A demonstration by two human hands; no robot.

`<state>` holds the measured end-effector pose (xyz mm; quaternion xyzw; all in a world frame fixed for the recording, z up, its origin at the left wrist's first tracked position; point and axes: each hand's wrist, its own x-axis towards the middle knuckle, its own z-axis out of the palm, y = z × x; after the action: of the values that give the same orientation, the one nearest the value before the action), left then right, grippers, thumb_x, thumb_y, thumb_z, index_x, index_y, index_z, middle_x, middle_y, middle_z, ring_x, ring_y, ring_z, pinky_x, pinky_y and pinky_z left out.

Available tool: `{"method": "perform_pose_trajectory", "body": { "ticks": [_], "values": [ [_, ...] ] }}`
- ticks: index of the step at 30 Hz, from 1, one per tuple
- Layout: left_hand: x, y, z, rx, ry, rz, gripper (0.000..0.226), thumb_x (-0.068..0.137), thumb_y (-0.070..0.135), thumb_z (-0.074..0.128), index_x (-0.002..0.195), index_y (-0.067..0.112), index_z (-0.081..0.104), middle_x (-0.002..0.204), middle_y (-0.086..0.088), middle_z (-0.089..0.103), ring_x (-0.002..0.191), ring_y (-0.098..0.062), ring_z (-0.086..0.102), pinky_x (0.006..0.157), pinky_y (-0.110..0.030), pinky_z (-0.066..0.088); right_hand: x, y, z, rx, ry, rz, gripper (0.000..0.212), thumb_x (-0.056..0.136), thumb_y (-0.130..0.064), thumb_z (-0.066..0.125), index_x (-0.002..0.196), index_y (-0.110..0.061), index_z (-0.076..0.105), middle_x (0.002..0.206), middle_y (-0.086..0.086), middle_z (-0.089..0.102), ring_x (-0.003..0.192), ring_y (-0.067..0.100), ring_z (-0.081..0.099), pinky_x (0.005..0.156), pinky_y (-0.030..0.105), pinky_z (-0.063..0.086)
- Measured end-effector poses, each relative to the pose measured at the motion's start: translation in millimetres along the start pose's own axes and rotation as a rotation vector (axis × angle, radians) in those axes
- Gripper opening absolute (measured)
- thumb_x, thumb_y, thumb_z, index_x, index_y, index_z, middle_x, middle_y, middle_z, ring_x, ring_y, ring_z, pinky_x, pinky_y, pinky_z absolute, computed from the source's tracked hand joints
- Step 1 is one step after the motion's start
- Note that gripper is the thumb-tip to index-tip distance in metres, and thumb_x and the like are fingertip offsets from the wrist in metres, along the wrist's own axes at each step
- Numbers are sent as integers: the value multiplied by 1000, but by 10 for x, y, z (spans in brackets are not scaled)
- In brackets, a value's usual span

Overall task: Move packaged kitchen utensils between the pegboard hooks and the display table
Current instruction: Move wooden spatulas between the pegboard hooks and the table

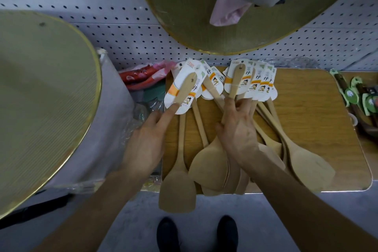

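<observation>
Several wooden spatulas with white and orange card labels lie fanned out on a wooden display table (319,120), blades toward me. My left hand (149,139) touches the leftmost spatula (180,149) with its index fingertip on the handle at the card label (182,86); the other fingers are loosely curled. My right hand (239,131) rests on the middle of the pile, fingers spread over a spatula handle (235,84) and neighbouring handles. Whether it grips one I cannot tell. The pegboard (102,10) rises behind the table.
A large round bamboo tray (41,92) fills the left, another (184,16) hangs at the top with plastic bags (233,2). Red packaged items (141,75) lie left of the table. Green-labelled utensils (360,96) sit at the right. My shoes (196,233) stand on the grey floor.
</observation>
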<state>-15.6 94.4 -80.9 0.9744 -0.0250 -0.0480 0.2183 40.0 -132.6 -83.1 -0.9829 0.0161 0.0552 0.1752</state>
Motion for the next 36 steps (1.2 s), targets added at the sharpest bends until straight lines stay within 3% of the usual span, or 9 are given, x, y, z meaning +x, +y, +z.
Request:
{"method": "perform_pose_trajectory", "body": {
  "ticks": [6, 9, 11, 13, 17, 21, 29, 33, 36],
  "values": [
    [22, 28, -109, -238, 27, -15, 76, 107, 6, 52, 163, 47, 22, 141, -6, 53, 105, -11, 54, 78, -28, 51, -31, 96, -163, 133, -42, 2, 78, 91, 7, 66, 156, -26, 41, 144, 14, 32, 126, 36, 53, 110, 46, 54],
    [53, 13, -144, -310, 20, -33, 70, 108, 3, 46, 163, 44, 31, 140, -8, 54, 109, -18, 60, 86, -37, 58, -31, 124, -310, 284, -133, 119, 79, 94, 7, 65, 160, -32, 45, 152, 13, 35, 134, 31, 53, 111, 33, 46],
    [50, -18, -163, -391, -13, -38, 72, 107, 2, 46, 161, 48, 33, 142, -4, 54, 110, -19, 64, 91, -41, 60, -53, 154, -387, 422, -152, 164, 78, 93, 5, 65, 156, -39, 50, 148, 7, 49, 131, 23, 57, 111, 36, 52],
    [35, -40, -186, -490, -62, -40, 77, 106, 0, 49, 159, 54, 33, 142, 1, 53, 103, -14, 69, 88, -42, 63, -125, 180, -495, 604, -194, 200, 77, 91, 11, 61, 148, -41, 58, 133, -5, 64, 122, 16, 65, 102, 38, 60],
    [11, -5, -281, -534, -121, -15, 86, 102, -2, 55, 157, 60, 32, 142, 4, 54, 99, -15, 70, 84, -46, 63, -386, 242, -730, 807, -249, 203, 79, 89, 19, 60, 124, -52, 63, 107, -13, 76, 102, 5, 72, 78, 17, 58],
    [-66, 90, -454, -500, -158, 19, 86, 100, -3, 58, 155, 59, 36, 137, 1, 57, 102, -17, 69, 85, -46, 64, -744, 330, -818, 909, -220, 258, 74, 92, 13, 68, 142, -41, 65, 112, -9, 76, 103, 8, 72, 89, 27, 59],
    [-534, 611, -906, -568, -278, 9, 81, 97, -7, 59, 150, 53, 48, 108, 10, 62, 92, -9, 74, 83, -25, 59, -1546, 287, -1216, 1022, -74, 282, 59, 99, 7, 64, 142, -34, 65, 117, 5, 75, 107, 24, 72, 99, 42, 61],
    [-763, 920, -980, -611, -353, 12, 81, 98, -8, 58, 146, 56, 50, 108, 8, 61, 95, -16, 74, 87, -42, 64, -1870, 385, -1447, 985, -35, 254, 71, 96, 15, 64, 148, -33, 60, 121, 4, 69, 100, 26, 69, 89, 32, 63],
    [-859, 1207, -960, -557, -379, 76, 84, 95, -8, 63, 144, 60, 50, 99, 22, 59, 94, -8, 65, 93, -37, 59, -2124, 505, -1696, 950, -15, 239, 78, 96, 15, 63, 153, -36, 54, 112, -9, 66, 95, 12, 67, 84, 24, 61]
  ]
}}
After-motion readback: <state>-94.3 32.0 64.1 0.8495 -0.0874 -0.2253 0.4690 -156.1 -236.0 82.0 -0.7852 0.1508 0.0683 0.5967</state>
